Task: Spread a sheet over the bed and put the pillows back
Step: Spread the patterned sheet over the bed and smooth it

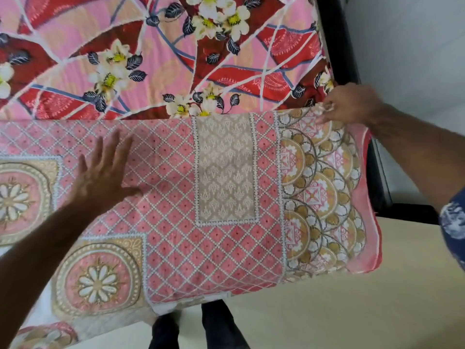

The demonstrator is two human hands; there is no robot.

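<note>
we see our left hand (100, 172) reaching forward with the palm down, fingers straight and spread, the bare forearm running back to the lower left. our right hand (349, 104) is stretched out to the upper right, fingers curled into a pinch, a patterned blue sleeve (453, 222) at the arm's edge.

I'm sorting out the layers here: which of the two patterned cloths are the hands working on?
The pink lattice-and-medallion sheet: the left hand lies flat on it, the right hand pinches its corner. The red floral cloth lies beyond, untouched.
</note>
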